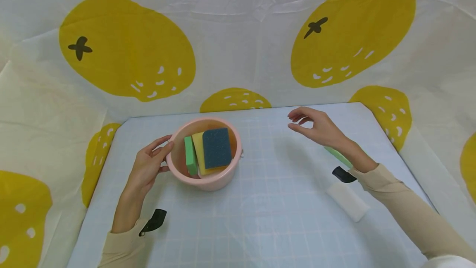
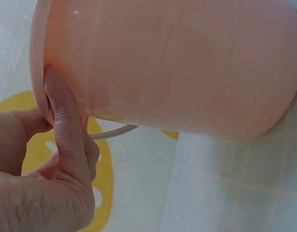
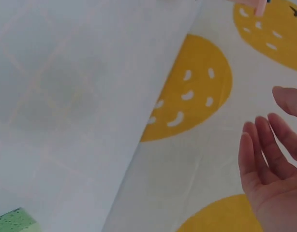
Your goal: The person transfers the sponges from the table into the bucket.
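Note:
A pink bucket [image 1: 217, 184] stands left of the middle of the table. My left hand [image 1: 145, 166] grips its left rim, pinching the edge between thumb and fingers in the left wrist view. Inside the bucket lean a green sponge [image 1: 190, 155], a yellow one [image 1: 199, 152] and a yellow sponge with a dark blue scouring face [image 1: 217, 148]. Over the right side of the table, my right hand [image 1: 316, 127] hovers with fingers loosely bent and nothing between them. Below the right forearm lies another green sponge [image 1: 338, 155], partly hidden by the arm.
A white block-shaped sponge [image 1: 348, 202] lies on the right part of the table. The tabletop [image 1: 267, 218] has a pale blue checked cover. Behind it and at both sides hangs a white cloth [image 1: 238, 53] with yellow fruit prints. Black straps [image 1: 154, 220] show at the wrists.

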Tool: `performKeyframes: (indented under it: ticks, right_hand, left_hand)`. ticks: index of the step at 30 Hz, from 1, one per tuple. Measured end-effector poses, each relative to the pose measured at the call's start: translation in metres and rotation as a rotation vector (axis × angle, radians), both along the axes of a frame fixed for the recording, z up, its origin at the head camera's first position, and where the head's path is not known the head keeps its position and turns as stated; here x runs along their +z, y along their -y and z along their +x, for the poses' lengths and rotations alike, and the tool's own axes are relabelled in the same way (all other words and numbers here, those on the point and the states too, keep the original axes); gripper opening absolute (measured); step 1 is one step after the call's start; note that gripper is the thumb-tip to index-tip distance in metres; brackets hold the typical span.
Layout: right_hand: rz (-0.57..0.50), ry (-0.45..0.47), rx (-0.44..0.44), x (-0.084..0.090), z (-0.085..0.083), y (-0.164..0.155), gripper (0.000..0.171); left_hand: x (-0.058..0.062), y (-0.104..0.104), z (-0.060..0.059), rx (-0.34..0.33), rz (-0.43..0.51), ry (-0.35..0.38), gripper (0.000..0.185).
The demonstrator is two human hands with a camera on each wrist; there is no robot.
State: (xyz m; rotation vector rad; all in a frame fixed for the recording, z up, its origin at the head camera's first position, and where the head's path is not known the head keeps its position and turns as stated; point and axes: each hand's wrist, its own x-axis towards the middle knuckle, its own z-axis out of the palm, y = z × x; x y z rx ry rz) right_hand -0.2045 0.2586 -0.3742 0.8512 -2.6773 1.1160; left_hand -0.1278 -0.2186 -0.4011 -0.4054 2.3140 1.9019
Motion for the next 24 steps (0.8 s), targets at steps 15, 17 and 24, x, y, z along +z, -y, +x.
performKeyframes:
  ticks: [15,17,24]
  right_hand:
    - [-0.01,-0.013,-0.122,-0.024,0.004,-0.046,0.025]
    - [-0.009,-0.02,-0.136,-0.028,0.005,-0.052,0.026]
    - [-0.012,0.014,-0.217,-0.038,0.009,-0.073,0.029]
  left_hand:
    - [0.0,0.0,-0.001,-0.003,0.006,-0.004,0.071]
    - [0.001,0.0,-0.001,-0.003,0.008,-0.003,0.071]
    - [0.002,-0.001,-0.001,0.007,0.0,0.016,0.072]
